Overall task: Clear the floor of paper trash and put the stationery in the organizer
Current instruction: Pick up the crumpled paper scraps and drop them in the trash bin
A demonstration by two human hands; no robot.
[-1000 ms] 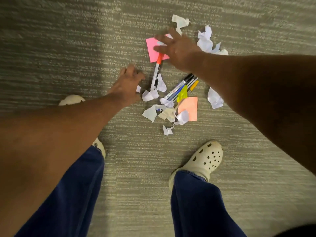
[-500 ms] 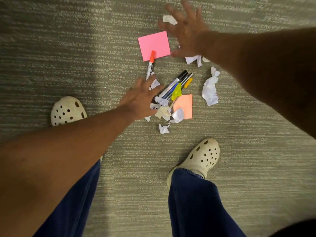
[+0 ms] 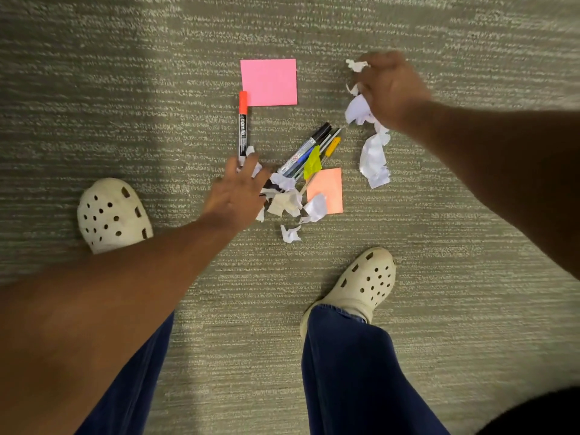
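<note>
Left hand (image 3: 238, 189): fingers spread and nearly straight, holding nothing, tips touching the near end of the orange-capped marker (image 3: 243, 127). The marker's long axis runs straight away from those fingertips, cap at the far end beside the pink note (image 3: 269, 82). Nearer hand by judgement: left. Right hand (image 3: 389, 89): curled around white paper scraps (image 3: 357, 109), well off to the marker's right. Loose scraps (image 3: 285, 202) lie just right of the left hand.

Lighting: dim, even indoor light on the carpet (image 3: 439, 309), darker toward its upper left corner, with soft shadows beside both shoes. Quality: right hand (image 3: 389, 89) motion-blurred; wide-angle bending at edges; dark vignette bottom right.
</note>
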